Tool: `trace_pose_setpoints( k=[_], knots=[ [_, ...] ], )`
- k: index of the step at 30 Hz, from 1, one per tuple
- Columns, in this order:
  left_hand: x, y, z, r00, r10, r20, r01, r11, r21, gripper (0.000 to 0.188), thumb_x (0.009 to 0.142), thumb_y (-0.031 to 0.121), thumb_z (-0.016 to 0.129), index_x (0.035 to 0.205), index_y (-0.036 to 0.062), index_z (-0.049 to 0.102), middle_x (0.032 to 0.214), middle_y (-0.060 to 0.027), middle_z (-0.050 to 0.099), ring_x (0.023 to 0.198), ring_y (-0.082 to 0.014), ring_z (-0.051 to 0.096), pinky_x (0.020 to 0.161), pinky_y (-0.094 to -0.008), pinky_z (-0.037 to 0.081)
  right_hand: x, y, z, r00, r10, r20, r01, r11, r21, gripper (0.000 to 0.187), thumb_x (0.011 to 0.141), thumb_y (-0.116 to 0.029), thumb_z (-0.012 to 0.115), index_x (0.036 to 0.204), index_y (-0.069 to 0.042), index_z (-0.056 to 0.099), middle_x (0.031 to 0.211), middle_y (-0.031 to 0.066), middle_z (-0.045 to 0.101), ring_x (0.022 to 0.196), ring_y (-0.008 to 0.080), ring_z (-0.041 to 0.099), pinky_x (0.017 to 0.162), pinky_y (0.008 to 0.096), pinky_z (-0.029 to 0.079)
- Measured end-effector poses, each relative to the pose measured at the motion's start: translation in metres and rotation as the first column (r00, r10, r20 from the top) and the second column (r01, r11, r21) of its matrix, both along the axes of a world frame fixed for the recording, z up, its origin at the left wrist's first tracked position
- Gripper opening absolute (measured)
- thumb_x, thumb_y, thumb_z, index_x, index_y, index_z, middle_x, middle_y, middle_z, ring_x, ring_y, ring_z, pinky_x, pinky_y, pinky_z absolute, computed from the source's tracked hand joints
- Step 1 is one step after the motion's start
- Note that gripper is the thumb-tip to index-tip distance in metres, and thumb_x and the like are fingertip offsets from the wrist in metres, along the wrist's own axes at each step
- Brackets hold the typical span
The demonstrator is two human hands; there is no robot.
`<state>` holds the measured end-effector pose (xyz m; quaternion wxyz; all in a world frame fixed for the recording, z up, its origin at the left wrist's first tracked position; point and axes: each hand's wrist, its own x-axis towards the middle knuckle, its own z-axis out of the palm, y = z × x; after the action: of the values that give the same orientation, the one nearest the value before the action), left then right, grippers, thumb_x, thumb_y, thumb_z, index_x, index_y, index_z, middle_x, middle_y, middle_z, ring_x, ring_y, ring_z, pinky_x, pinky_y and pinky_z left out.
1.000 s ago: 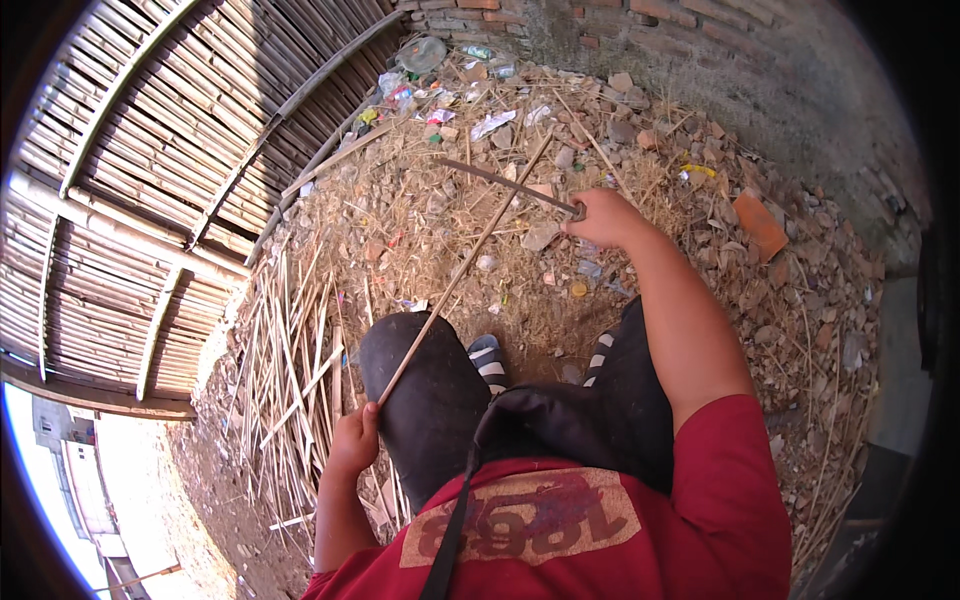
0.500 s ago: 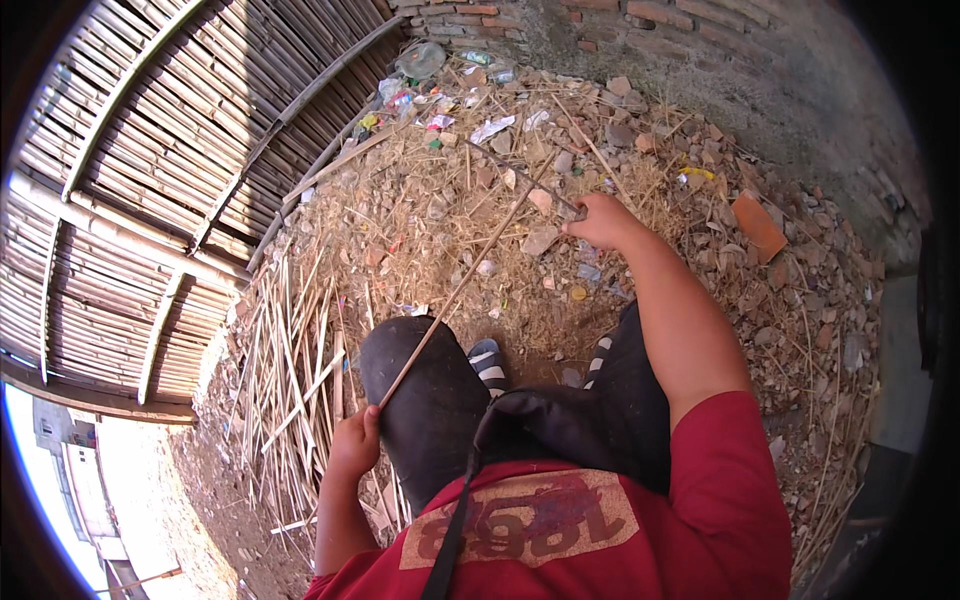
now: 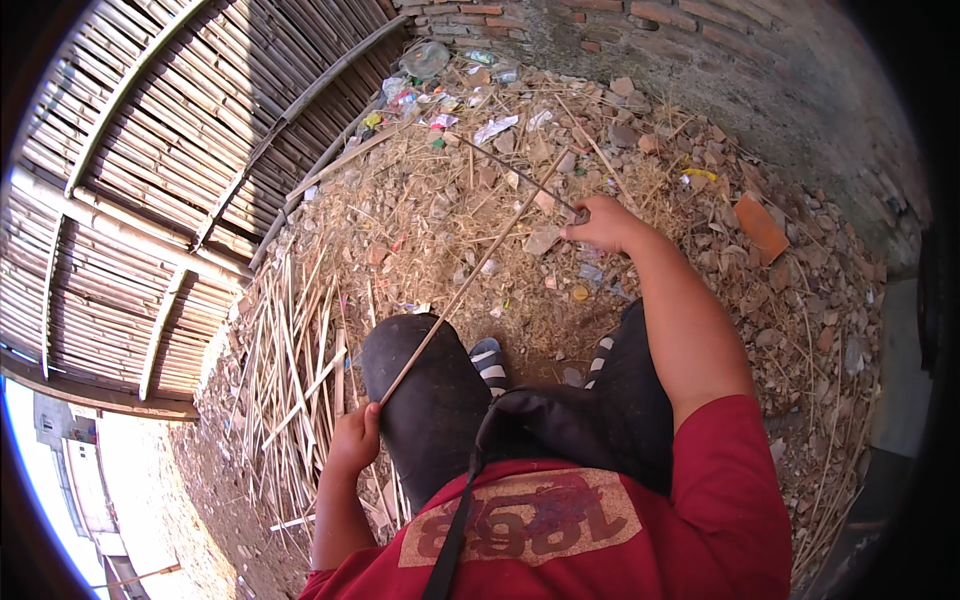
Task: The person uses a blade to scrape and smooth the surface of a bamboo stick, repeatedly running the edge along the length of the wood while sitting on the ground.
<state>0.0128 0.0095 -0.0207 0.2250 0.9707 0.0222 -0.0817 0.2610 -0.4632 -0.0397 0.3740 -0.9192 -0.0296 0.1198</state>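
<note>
A red shirt (image 3: 720, 490) bears a tan panel (image 3: 520, 520) with a large dark number (image 3: 590, 522). It appears upside down.

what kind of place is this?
Probably an outdoor yard or a rough plot beside a building: the ground is strewn with rubble and litter, a worn brick wall closes the far side, and a slatted bamboo panel stands at left.
</note>
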Motion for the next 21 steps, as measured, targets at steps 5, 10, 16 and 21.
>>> trace_pose_setpoints(
  k=[5, 10, 16, 21],
  knots=[
    [-0.001, 0.002, -0.004, 1.000, 0.013, -0.013, -0.014, 1.000, -0.005, 0.047, 0.107, 0.035, 0.041, 0.087, -0.0021, 0.061, 0.075, -0.0288, 0.062, 0.075, -0.0493, 0.061, 0.066, -0.0520, 0.046, -0.008, 0.022, 0.024, 0.964, 0.266, 0.014, -0.257, 0.941, -0.221, 0.063, 0.077, -0.042, 0.080, 0.121, 0.001, 0.068, 0.103, 0.0187, 0.072, 0.094, 0.0325, 0.069, 0.083, 0.0418, 0.054],
    [0.000, 0.002, 0.000, 1.000, 0.006, -0.025, -0.006, 1.000, 0.007, 0.047, 0.107, 0.036, 0.041, 0.087, -0.0017, 0.062, 0.076, -0.0283, 0.062, 0.074, -0.0491, 0.061, 0.066, -0.0515, 0.046, -0.006, 0.009, 0.015, 0.984, 0.175, -0.015, -0.176, 0.977, -0.123, 0.059, 0.078, -0.040, 0.079, 0.121, -0.001, 0.068, 0.104, 0.0181, 0.072, 0.094, 0.0320, 0.070, 0.083, 0.0423, 0.054],
    [0.001, 0.001, 0.003, 0.999, 0.017, -0.043, -0.018, 0.999, -0.030, 0.051, 0.108, 0.039, 0.039, 0.086, -0.0028, 0.060, 0.073, -0.0266, 0.060, 0.072, -0.0456, 0.060, 0.067, -0.0496, 0.046, -0.009, 0.012, 0.024, 0.995, 0.092, 0.024, -0.086, 0.978, -0.189, 0.051, 0.080, -0.037, 0.078, 0.116, -0.002, 0.070, 0.099, 0.0179, 0.072, 0.092, 0.0326, 0.070, 0.080, 0.0429, 0.054],
    [-0.002, 0.004, -0.002, 0.999, 0.025, -0.037, -0.027, 0.997, -0.073, 0.056, 0.108, 0.041, 0.037, 0.084, -0.0039, 0.058, 0.071, -0.0252, 0.058, 0.068, -0.0424, 0.058, 0.067, -0.0477, 0.045, -0.021, 0.033, 0.047, 0.922, 0.383, 0.063, -0.338, 0.871, -0.358, 0.044, 0.080, -0.037, 0.079, 0.104, -0.001, 0.070, 0.086, 0.0180, 0.069, 0.081, 0.0288, 0.070, 0.073, 0.0421, 0.053]
  ],
)
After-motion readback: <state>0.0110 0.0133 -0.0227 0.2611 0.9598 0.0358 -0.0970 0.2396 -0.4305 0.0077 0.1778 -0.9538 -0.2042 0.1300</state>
